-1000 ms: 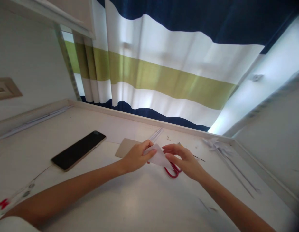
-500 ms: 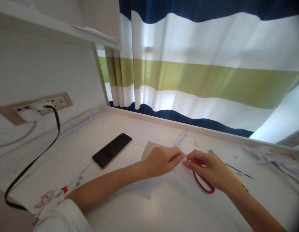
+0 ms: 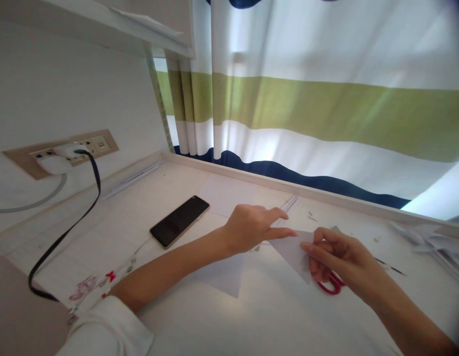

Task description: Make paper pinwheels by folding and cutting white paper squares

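Note:
My right hand (image 3: 338,259) pinches a white sheet of paper (image 3: 293,251) by its right side, thumb in front. The paper is held tilted above the desk and narrows toward the bottom. On its left, my left hand (image 3: 251,228) has thumb and forefinger stretched out and apart. The thumb tip lies at the paper's upper edge; whether it touches cannot be told. Red-handled scissors (image 3: 332,285) lie below my right hand, their blades hidden. Under my left forearm rests another white sheet (image 3: 225,276).
A black phone (image 3: 180,221) lies left of my hands, with another sheet (image 3: 229,194) behind it. Folded paper strips (image 3: 288,203) sit near the back ledge. Crumpled paper (image 3: 422,240) is at the right. A black cable (image 3: 98,193) hangs from the wall socket (image 3: 103,142).
My left hand has let go of the paper, its fingers parting. My right hand has moved right with the paper, which now shows more of its face. The whole view has shifted slightly.

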`<state>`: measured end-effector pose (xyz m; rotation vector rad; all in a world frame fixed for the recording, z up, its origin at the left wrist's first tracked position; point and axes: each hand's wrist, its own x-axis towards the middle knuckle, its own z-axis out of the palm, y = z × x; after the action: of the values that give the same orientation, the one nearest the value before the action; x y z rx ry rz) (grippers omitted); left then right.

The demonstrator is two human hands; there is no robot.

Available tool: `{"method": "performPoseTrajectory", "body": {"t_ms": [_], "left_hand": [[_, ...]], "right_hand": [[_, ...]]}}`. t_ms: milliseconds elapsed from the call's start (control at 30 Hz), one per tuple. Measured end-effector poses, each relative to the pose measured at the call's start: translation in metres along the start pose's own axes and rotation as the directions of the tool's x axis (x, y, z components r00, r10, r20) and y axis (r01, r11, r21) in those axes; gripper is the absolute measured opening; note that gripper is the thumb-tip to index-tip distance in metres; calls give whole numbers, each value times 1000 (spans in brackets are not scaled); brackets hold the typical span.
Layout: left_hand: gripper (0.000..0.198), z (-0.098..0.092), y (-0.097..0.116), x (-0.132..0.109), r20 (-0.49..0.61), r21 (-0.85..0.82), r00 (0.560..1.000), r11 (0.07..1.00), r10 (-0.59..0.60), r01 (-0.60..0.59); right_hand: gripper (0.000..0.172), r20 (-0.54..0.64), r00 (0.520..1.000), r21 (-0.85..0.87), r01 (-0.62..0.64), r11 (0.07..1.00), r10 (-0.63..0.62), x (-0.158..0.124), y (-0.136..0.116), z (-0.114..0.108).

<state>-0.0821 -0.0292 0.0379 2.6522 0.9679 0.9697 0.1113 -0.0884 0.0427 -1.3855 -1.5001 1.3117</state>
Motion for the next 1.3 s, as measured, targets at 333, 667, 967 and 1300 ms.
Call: {"method": "performPoseTrajectory", "body": {"t_ms": [333, 667, 967, 1300], "left_hand": [[60, 11, -11, 11, 350, -891, 880, 176, -320, 419], [20, 46, 9, -6, 662, -732, 677, -81, -323, 677], [17, 81, 11, -22, 694, -711, 616, -225, -373, 666], [16, 86, 6, -31, 647, -730, 692, -1, -320, 683]], "right_hand": [[14, -479, 619, -385, 489, 783, -622, -11, 19, 1], [20, 276, 436, -786, 615, 61, -857, 0, 62, -12], [19, 632, 294, -670, 672, -315, -717, -7, 72, -11], [8, 146, 722, -586, 614, 529, -677, -2, 85, 0]]}}
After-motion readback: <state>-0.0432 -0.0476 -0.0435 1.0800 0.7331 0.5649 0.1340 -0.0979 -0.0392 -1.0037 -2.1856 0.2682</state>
